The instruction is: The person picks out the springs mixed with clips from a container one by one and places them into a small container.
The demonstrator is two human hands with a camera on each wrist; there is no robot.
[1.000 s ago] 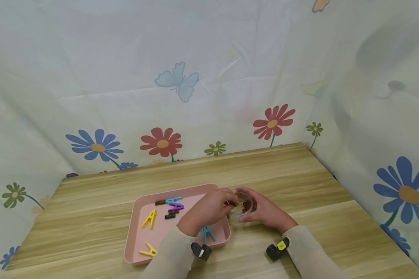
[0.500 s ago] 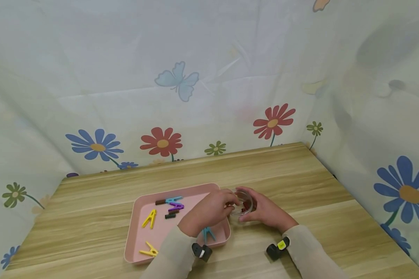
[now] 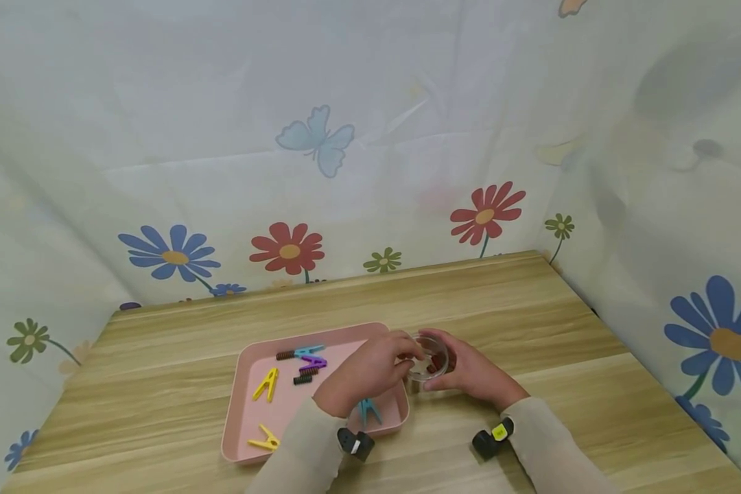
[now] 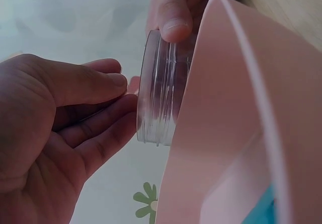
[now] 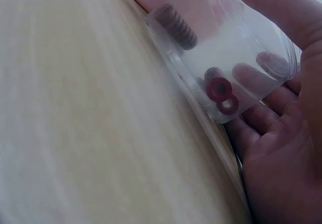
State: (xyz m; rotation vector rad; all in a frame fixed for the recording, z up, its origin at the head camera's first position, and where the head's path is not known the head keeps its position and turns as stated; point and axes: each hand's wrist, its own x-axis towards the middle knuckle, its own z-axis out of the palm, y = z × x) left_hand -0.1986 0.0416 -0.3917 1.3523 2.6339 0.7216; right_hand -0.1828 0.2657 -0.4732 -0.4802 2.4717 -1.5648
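**Right hand (image 3: 469, 374) braces the jar (image 4: 158, 90); left hand (image 3: 377, 360) bends to its mouth**

The jar is at lower right of centre in the head view, just beside the tray (image 3: 284, 408). The right hand curls fingers and thumb round its side, probably because smooth, light plastic would slip or tip otherwise. The left hand is half closed, thumb and fingertips drawn together at the rim; whether anything is between them cannot be told. The clear wall shows red rings (image 5: 219, 89), round and glossy, and a dark coil (image 5: 176, 26) with ridged turns.

The tray is pink, smooth and round-cornered; its raised wall seems meant to keep small pieces from rolling off. At its upper middle, dark coils (image 3: 302, 379) lie near a purple clip (image 3: 312, 362). Two yellow clips (image 3: 268, 440) spread V-shaped at left. The table (image 3: 531, 322) is wood-grained.
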